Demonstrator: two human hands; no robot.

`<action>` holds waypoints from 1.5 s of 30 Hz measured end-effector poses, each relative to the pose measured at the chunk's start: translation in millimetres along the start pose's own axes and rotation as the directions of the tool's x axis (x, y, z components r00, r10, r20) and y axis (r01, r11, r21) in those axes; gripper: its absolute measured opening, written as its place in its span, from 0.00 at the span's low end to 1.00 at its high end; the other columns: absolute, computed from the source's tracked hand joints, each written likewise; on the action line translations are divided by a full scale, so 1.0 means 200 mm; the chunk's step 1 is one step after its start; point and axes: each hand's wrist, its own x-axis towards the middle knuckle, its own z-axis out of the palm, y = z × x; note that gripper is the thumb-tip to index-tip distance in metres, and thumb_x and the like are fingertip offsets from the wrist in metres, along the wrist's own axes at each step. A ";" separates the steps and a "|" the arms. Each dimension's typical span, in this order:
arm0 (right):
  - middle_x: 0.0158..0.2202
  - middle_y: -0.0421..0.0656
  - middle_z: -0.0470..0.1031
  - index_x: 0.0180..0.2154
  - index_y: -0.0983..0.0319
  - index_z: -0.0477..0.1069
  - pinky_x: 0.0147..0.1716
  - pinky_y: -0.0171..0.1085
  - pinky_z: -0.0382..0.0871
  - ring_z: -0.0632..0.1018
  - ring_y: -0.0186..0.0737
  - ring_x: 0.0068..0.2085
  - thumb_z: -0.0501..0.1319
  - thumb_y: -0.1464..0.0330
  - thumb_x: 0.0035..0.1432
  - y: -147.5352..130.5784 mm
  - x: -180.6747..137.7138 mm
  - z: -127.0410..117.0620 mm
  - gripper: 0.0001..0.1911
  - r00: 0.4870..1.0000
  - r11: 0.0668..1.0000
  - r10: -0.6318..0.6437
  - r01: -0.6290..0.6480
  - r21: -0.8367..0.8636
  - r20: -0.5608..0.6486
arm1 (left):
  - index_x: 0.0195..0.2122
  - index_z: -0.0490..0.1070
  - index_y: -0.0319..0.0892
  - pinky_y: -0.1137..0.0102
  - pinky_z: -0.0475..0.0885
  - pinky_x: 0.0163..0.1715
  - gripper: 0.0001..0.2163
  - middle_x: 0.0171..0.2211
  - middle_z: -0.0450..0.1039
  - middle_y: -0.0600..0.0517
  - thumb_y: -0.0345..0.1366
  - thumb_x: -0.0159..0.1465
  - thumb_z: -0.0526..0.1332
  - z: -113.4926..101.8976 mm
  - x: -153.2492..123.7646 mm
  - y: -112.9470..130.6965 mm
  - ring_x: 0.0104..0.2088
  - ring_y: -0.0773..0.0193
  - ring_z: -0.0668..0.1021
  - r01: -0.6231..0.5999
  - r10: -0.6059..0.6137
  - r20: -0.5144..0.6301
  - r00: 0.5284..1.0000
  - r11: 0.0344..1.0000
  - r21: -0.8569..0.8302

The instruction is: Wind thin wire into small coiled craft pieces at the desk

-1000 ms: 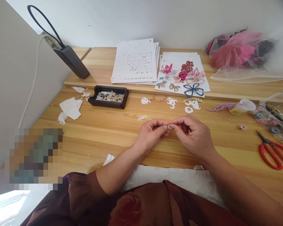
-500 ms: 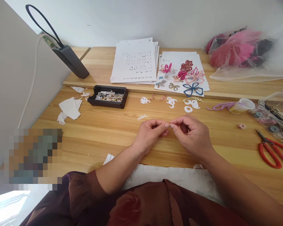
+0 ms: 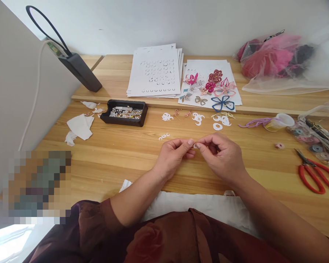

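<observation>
White and small, a piece [image 3: 195, 146] is pinched between fingers of the right hand [image 3: 224, 157], right of the black box [image 3: 126, 122]; whether the left hand [image 3: 170, 157] grips it is unclear.

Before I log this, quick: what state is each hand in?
Left hand: pinched closed; whether holding anything, unclear.
Right hand: closed on a small white piece.

- Here it is, a tiny white piece [image 3: 195, 145], pale and slim, its visible edge gently curved!
- It's pinched in the right hand [image 3: 225, 156], thumb partly over it, so the full outline is hidden.
- And the spot: right of the black tray [image 3: 122, 121], closer to the wearer, well apart from it.
</observation>
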 end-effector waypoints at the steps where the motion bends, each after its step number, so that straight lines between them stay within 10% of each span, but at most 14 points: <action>1: 0.26 0.39 0.73 0.33 0.61 0.77 0.26 0.36 0.62 0.67 0.33 0.24 0.65 0.69 0.58 0.00 0.00 0.00 0.03 1.000 1.000 0.001 -0.001 0.001 0.003 | 0.30 0.78 0.36 0.72 0.72 0.33 0.18 0.26 0.77 0.50 0.48 0.52 0.74 0.00 0.00 0.00 0.27 0.69 0.77 0.000 0.000 -0.005 1.000 1.000 0.000; 45: 0.25 0.38 0.73 0.30 0.61 0.76 0.25 0.35 0.62 0.68 0.32 0.24 0.65 0.69 0.57 -0.02 0.00 0.01 0.04 0.998 0.997 0.064 -0.063 0.039 -0.014 | 0.31 0.79 0.35 0.76 0.73 0.31 0.14 0.27 0.77 0.51 0.40 0.51 0.76 0.02 -0.02 0.01 0.27 0.71 0.77 -0.004 0.005 -0.047 0.999 1.000 0.023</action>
